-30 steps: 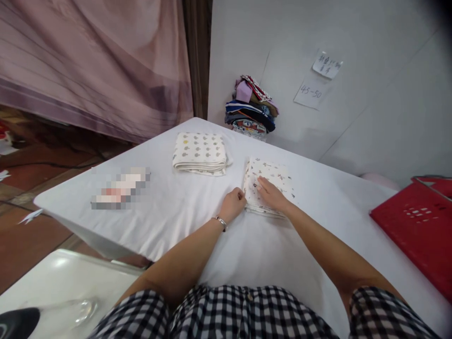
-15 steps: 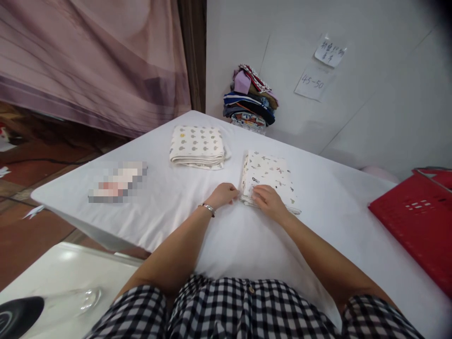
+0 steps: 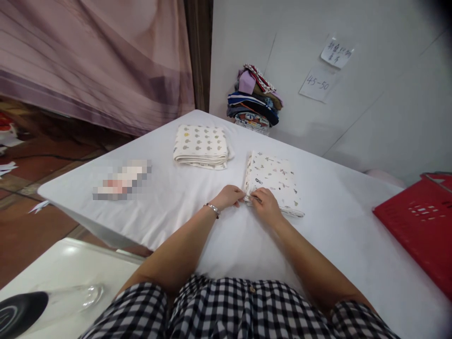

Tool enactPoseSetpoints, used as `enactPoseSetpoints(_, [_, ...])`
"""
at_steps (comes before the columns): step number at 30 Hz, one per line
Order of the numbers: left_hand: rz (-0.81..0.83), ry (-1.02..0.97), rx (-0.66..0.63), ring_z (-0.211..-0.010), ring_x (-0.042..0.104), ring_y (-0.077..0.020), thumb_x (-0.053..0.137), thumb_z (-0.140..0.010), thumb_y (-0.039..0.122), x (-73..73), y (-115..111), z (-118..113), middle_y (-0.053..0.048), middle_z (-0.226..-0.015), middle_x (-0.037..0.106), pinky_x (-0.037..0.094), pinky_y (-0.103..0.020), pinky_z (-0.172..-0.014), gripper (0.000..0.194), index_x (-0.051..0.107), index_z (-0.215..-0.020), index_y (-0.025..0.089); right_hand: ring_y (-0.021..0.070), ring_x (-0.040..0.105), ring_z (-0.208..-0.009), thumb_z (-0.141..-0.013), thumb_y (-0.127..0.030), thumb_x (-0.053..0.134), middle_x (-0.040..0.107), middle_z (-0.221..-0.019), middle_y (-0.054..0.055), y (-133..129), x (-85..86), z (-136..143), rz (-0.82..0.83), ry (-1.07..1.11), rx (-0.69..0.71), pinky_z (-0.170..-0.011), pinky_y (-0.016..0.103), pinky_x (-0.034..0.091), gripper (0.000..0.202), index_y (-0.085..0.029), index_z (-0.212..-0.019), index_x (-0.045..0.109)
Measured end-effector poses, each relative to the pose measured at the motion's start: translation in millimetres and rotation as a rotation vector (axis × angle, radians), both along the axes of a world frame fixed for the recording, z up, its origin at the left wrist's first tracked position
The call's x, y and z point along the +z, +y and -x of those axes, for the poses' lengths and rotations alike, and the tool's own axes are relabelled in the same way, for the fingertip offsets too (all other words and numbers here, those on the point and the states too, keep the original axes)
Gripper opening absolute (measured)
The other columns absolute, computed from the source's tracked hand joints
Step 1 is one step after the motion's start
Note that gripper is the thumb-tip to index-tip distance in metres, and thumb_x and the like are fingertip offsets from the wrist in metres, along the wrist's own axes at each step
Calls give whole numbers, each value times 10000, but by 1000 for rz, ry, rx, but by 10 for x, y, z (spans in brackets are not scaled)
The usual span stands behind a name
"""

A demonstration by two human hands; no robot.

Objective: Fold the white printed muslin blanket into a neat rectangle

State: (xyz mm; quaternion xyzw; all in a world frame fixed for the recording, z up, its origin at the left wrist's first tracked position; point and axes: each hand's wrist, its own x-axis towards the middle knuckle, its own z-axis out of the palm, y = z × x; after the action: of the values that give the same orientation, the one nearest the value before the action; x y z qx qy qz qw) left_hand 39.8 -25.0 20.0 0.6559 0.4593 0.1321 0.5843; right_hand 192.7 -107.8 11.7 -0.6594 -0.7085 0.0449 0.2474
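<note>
A folded white cloth [image 3: 277, 179] with small scattered prints lies flat on the white-covered table [image 3: 339, 226] in front of me. At its near left corner my left hand [image 3: 230, 196] has thumb and fingers pinched together on the cloth's edge. My right hand [image 3: 265, 203] is right beside it, fingers curled and closed on the same corner. The exact bit of fabric between the fingertips is mostly hidden. Farther back and to the left sits another folded white cloth [image 3: 200, 143], printed with rows of grey motifs; neither hand touches it.
A red plastic basket [image 3: 420, 226] stands at the right. A blurred-out flat object [image 3: 122, 181] lies on the table's left part. Stacked folded fabrics [image 3: 253, 101] rest by the wall. A clear bottle [image 3: 70, 299] with a black end lies on a white surface at lower left.
My right hand has slid left and nearer, from lying on the cloth to gripping its near left corner. My left hand has closed in on that corner. The view shifts slightly.
</note>
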Motion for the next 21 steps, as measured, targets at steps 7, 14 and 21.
enactPoseSetpoints(7, [-6, -30, 27, -447, 521, -73, 587, -707, 237, -2, -10, -4, -25, -665, 645, 387, -175, -443, 115, 598, -702, 123, 181, 517, -860, -900, -312, 398, 605, -887, 55, -24, -57, 17, -64, 90, -36, -795, 309, 391, 257, -201, -853, 625])
enactPoseSetpoints(14, [5, -47, 21, -458, 482, -79, 571, -732, 219, 67, -37, 6, 21, -514, 558, 359, -181, -442, 91, 590, -691, 139, 200, 501, -923, -863, -377, 474, 596, -961, 72, -21, -124, 11, -68, -4, 2, -845, 325, 367, 252, -189, -929, 629])
enactPoseSetpoints(21, [61, -112, 48, -462, 466, -70, 580, -742, 220, 55, -33, -6, 29, -522, 527, 344, -178, -434, 110, 553, -674, 137, 178, 526, -854, -829, -322, 515, 608, -878, 42, 23, -92, -7, -3, 160, -56, -791, 308, 391, 166, -211, -865, 634])
